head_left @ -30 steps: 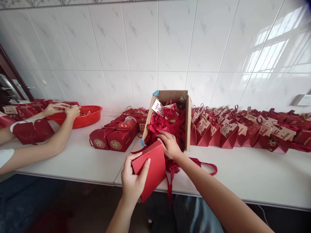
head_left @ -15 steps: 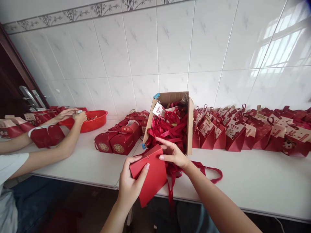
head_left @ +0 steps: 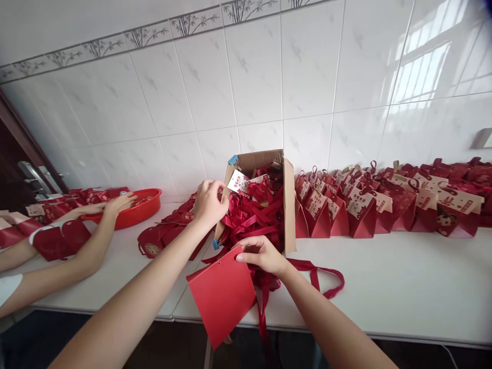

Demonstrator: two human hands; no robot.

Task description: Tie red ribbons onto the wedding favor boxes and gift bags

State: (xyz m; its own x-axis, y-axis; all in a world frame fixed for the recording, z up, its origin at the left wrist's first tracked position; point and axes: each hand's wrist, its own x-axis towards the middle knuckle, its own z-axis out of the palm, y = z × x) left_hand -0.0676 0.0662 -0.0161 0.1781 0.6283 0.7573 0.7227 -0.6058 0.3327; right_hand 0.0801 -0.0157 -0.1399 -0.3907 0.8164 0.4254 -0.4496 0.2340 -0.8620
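Observation:
My right hand (head_left: 265,254) pinches the top corner of a red paper gift box (head_left: 225,297), its plain side facing me with a small hole near the top edge. The gift box hangs tilted over the table's front edge. My left hand (head_left: 211,204) is at the left wall of a cardboard box (head_left: 290,205), fingers curled and their tips partly hidden. Just right of those fingers lies a white printed tag (head_left: 238,181) on a heap of dark red ribbons (head_left: 255,218). Whether the fingers touch the tag, I cannot tell.
Finished-looking red gift boxes (head_left: 361,212) stand in rows along the wall at right. More red boxes (head_left: 149,241) sit behind my left arm. At left, a co-worker's hands (head_left: 119,202) are at a red basin (head_left: 151,207). A loose ribbon (head_left: 334,292) trails on the white table (head_left: 403,287).
My left hand has let go of the gift box and moved up to the cardboard box. My right hand keeps the gift box, now hanging lower. The co-worker's hands have moved to the basin.

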